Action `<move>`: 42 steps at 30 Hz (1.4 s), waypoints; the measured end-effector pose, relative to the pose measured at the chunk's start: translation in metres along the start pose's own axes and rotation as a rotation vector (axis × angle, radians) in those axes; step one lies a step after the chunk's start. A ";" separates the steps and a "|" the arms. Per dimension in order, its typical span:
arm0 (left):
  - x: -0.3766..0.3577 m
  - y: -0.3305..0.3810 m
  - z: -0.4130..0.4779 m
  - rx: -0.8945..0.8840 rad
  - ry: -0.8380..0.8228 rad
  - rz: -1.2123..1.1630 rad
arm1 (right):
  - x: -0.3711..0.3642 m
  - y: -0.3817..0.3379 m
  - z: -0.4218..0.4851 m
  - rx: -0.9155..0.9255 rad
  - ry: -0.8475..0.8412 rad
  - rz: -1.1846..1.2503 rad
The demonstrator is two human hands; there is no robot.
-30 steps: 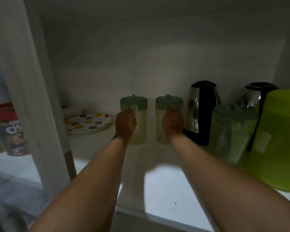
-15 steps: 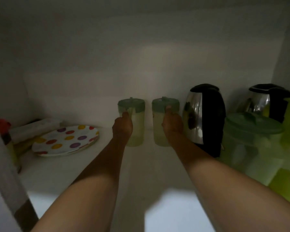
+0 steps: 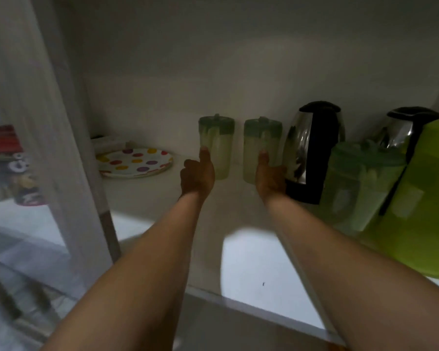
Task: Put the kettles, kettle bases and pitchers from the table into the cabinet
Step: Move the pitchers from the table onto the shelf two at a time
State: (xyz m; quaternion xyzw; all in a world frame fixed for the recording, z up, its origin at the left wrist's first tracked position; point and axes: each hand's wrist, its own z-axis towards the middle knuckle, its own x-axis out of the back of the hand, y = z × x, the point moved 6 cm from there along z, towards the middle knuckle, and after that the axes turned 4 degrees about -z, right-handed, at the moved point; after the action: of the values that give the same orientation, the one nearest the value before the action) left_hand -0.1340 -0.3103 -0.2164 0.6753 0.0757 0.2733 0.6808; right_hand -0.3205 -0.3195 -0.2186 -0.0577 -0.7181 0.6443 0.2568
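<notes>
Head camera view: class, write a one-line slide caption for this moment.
Both hands, left and right, open beside two small green-lidded pitchers on the cabinet shelf, next to kettles.

Bare shelf [image 3: 251, 262] up the middle, spotted plate [image 3: 134, 163] at left, kettle [image 3: 312, 150] and green pitchers [image 3: 360, 183] crowding right.

Both hands now sit lower in the frame: the left hand [image 3: 197, 175] and right hand [image 3: 270, 179] have let go, fingers loose. The two small pitchers, left pitcher [image 3: 216, 145] and right pitcher [image 3: 261, 149], stand free at centre.
</notes>
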 end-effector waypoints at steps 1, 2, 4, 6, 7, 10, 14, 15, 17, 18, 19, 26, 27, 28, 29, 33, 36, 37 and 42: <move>0.007 0.000 -0.013 0.022 0.007 0.009 | 0.002 0.004 -0.008 0.003 -0.016 -0.016; 0.015 0.002 -0.027 0.045 0.011 0.011 | 0.003 0.006 -0.021 -0.005 -0.029 -0.020; 0.032 0.005 -0.055 0.045 0.016 0.024 | 0.009 0.009 -0.047 -0.005 -0.042 -0.035; 0.054 0.009 -0.086 0.008 0.032 0.027 | 0.015 0.007 -0.078 0.019 -0.054 -0.044; 0.065 0.010 -0.103 -0.023 0.039 0.015 | 0.019 0.006 -0.096 0.041 -0.047 -0.050; 0.112 0.007 -0.155 -0.167 0.109 -0.032 | 0.021 0.010 -0.162 0.088 -0.044 -0.029; 0.206 -0.017 -0.235 -0.270 0.260 0.019 | 0.008 0.026 -0.272 0.145 -0.096 -0.031; 0.232 -0.028 -0.253 -0.266 0.289 0.052 | 0.001 0.032 -0.301 0.156 -0.133 -0.047; 0.289 -0.053 -0.286 -0.232 0.340 0.103 | -0.018 0.043 -0.362 0.175 -0.230 -0.081; 0.319 -0.067 -0.301 -0.212 0.372 0.124 | -0.028 0.046 -0.393 0.190 -0.281 -0.082; 0.350 -0.080 -0.316 -0.191 0.406 0.150 | -0.039 0.048 -0.422 0.206 -0.327 -0.080; 0.551 -0.145 -0.419 -0.007 0.719 0.272 | -0.121 0.035 -0.618 0.345 -0.662 -0.094; 0.577 -0.152 -0.433 0.017 0.774 0.277 | -0.133 0.034 -0.644 0.367 -0.715 -0.091; 0.600 -0.160 -0.447 0.035 0.828 0.278 | -0.146 0.034 -0.670 0.386 -0.774 -0.084; 0.623 -0.169 -0.460 0.057 0.879 0.273 | -0.160 0.035 -0.695 0.406 -0.835 -0.080; 0.699 -0.215 -0.507 0.199 1.053 0.278 | -0.213 0.052 -0.783 0.436 -1.043 -0.137; 0.741 -0.257 -0.524 0.330 1.147 0.277 | -0.257 0.070 -0.829 0.452 -1.138 -0.202; 0.754 -0.274 -0.526 0.379 1.169 0.272 | -0.273 0.076 -0.840 0.457 -1.165 -0.224; 0.794 -0.359 -0.501 0.549 1.212 0.197 | -0.371 0.110 -0.865 0.444 -1.257 -0.350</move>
State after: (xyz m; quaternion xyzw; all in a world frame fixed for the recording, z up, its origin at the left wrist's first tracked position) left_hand 0.3924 0.5285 -0.3883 0.5549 0.4491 0.6359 0.2934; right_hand 0.3549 0.3194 -0.3997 0.4977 -0.5804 0.6364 -0.1026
